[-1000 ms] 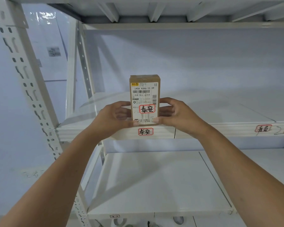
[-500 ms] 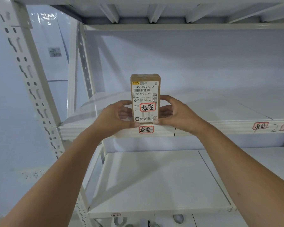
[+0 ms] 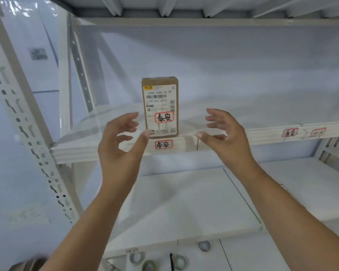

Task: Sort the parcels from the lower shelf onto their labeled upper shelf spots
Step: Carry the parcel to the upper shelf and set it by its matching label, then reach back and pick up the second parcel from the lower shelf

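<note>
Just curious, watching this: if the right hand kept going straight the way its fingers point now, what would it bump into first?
Probably the parcel: the right hand is open, fingers aimed left toward its side. Depth is unclear; it might pass in front.

One parcel (image 3: pixel 160 106) up on the upper shelf (image 3: pixel 243 133), standing upright at its front edge. Two hands in shot, the left hand (image 3: pixel 121 141) and the right hand (image 3: pixel 226 137), both spread and off the parcel. Three red-bordered labels on that shelf's front edge: one label (image 3: pixel 164 144) under the parcel, two more (image 3: pixel 287 132) (image 3: pixel 318 132) toward the right end. One lower shelf (image 3: pixel 184 202).
</note>
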